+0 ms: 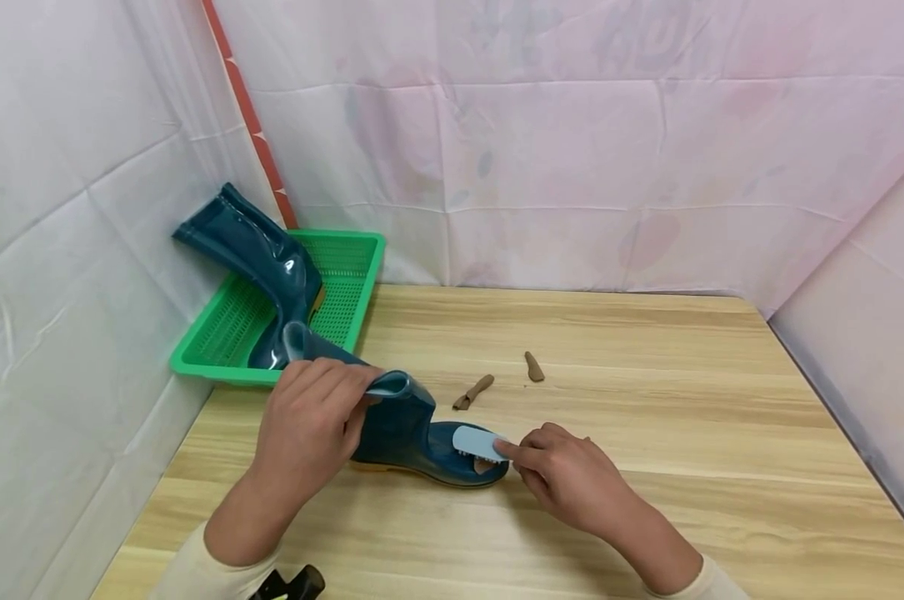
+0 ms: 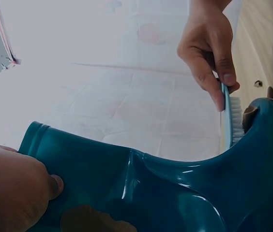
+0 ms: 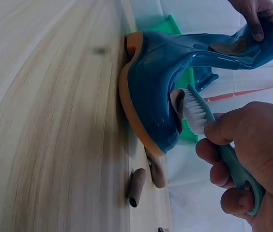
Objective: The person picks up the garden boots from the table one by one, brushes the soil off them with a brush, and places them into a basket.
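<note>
A dark teal rubber boot (image 1: pixel 399 437) with a tan sole stands on the table, its shaft leaning to the left. My left hand (image 1: pixel 312 412) grips the top of the shaft, folding its rim. In my right hand (image 1: pixel 571 479) is a light blue scrub brush (image 1: pixel 476 442), held by its handle with the index finger along its back. Its white bristles (image 3: pixel 193 112) touch a brown patch (image 3: pixel 178 104) on the boot's toe. Another brown patch (image 3: pixel 231 47) lies on the side of the shaft, also partly visible in the left wrist view.
A green plastic basket (image 1: pixel 375 271) at the back left holds a second teal boot (image 1: pixel 252 242). Two brown curled pieces, one nearer (image 1: pixel 472 392) and one farther (image 1: pixel 534 367), lie beyond the boot. A black object (image 1: pixel 294 585) shows at the table's front edge. White sheets surround the table.
</note>
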Motion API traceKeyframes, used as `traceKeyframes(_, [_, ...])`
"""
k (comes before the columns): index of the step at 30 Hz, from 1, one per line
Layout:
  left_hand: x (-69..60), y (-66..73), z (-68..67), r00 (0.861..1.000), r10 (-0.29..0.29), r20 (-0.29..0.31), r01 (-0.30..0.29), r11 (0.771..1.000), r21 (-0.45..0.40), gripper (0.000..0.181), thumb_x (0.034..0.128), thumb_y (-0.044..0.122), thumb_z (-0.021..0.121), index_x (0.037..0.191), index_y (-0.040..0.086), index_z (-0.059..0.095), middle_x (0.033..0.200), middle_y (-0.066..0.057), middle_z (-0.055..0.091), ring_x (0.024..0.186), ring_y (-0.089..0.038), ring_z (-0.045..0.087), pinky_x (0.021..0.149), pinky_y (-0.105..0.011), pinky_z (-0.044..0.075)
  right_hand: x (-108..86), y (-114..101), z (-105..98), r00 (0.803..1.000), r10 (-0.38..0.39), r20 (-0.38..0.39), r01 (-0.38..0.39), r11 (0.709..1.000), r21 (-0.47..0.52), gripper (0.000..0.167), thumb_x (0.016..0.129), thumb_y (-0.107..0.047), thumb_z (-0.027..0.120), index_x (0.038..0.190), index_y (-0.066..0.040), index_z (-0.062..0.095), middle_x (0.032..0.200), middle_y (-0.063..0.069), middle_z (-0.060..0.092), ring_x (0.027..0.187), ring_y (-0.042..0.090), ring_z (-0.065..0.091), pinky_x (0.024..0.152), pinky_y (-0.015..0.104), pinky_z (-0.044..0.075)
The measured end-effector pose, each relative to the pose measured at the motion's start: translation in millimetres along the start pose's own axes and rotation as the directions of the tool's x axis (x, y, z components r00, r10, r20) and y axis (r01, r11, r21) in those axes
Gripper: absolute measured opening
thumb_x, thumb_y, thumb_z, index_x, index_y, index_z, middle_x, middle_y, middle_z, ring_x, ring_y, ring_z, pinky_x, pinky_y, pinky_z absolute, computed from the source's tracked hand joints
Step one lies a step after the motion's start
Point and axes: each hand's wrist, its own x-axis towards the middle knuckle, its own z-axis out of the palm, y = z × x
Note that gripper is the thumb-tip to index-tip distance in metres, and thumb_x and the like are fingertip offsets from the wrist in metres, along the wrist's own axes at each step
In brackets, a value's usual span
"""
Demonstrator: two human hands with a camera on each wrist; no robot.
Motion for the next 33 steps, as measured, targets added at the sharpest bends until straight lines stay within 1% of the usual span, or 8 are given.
traceKeyframes(4, [-0.3, -0.4, 0.7, 1.000, 0.006, -0.008, -0.006, 1.000, 0.001, 0.022, 0.0892, 0.007, 0.079, 0.111, 0.006, 0.073, 0.100, -0.006, 0.076, 0.093, -0.024, 0.068, 0.074, -0.042, 0.048, -2.5, 3, -1, 1.000, -0.009, -0.010, 0.009, 1.000, -0.002, 0.044, 0.089, -0.007, 0.076, 0.129, -0.025, 0.074, 0.093, -0.011, 0.066, 0.082, 0.007, 0.059, 0.051, 0.017, 0.040])
traceKeyframes(8, [-0.4, -0.6, 1.4, 1.000, 0.012, -0.018, -0.012, 1.000, 0.004, 0.023, 0.0882, 0.006, 0.080, 0.110, 0.006, 0.073, 0.099, -0.005, 0.076, 0.092, -0.024, 0.068, 0.073, -0.042, 0.049, -5.5, 7, -4, 1.000, -0.018, -0.016, 0.018, 1.000, 0.005, 0.042, 0.089, -0.006, 0.077, 0.127, -0.023, 0.075, 0.093, -0.010, 0.066, 0.082, 0.007, 0.059, 0.053, 0.018, 0.044])
traceKeyframes(17, [0.1, 0.7, 0.3, 1.000, 0.004, -0.010, -0.004, 1.000, 0.008, 0.021, 0.0900, 0.009, 0.079, 0.110, 0.006, 0.073, 0.100, -0.005, 0.076, 0.093, -0.024, 0.068, 0.075, -0.042, 0.048, -12.5, 13, -8, 1.000, 0.007, -0.010, -0.006, 1.000, 0.018, 0.042, 0.087, -0.009, 0.081, 0.127, -0.022, 0.075, 0.093, -0.011, 0.066, 0.081, 0.006, 0.058, 0.056, 0.020, 0.046])
traceKeyframes(23, [-0.1, 0.7, 1.1, 1.000, 0.006, -0.015, -0.006, 1.000, 0.003, 0.021, 0.0898, 0.009, 0.079, 0.110, 0.006, 0.073, 0.100, -0.005, 0.076, 0.093, -0.024, 0.068, 0.074, -0.042, 0.048, -16.9, 16, -11, 1.000, 0.014, -0.021, -0.014, 1.000, 0.024, 0.044, 0.087, -0.007, 0.079, 0.128, -0.023, 0.075, 0.093, -0.013, 0.066, 0.080, 0.005, 0.057, 0.054, 0.018, 0.044])
traceKeyframes(28, [0.0, 0.9, 1.0, 1.000, 0.005, -0.011, -0.005, 1.000, 0.003, 0.021, 0.0902, 0.009, 0.078, 0.110, 0.006, 0.073, 0.100, -0.005, 0.076, 0.093, -0.024, 0.068, 0.074, -0.042, 0.048, -15.9, 16, -12, 0.997, -0.019, -0.078, 0.021, 0.999, 0.026, 0.047, 0.084, -0.005, 0.081, 0.127, -0.023, 0.075, 0.094, -0.014, 0.065, 0.079, 0.003, 0.054, 0.053, 0.017, 0.042])
traceKeyframes(33, [-0.2, 1.1, 1.0, 1.000, 0.006, -0.012, -0.006, 1.000, 0.008, 0.022, 0.0887, 0.007, 0.080, 0.110, 0.006, 0.073, 0.100, -0.005, 0.076, 0.093, -0.024, 0.068, 0.074, -0.042, 0.048, -6.1, 12, -9, 0.992, -0.059, -0.107, 0.063, 0.998, 0.033, 0.048, 0.083, -0.009, 0.084, 0.127, -0.024, 0.075, 0.094, -0.013, 0.064, 0.079, 0.003, 0.055, 0.055, 0.019, 0.045])
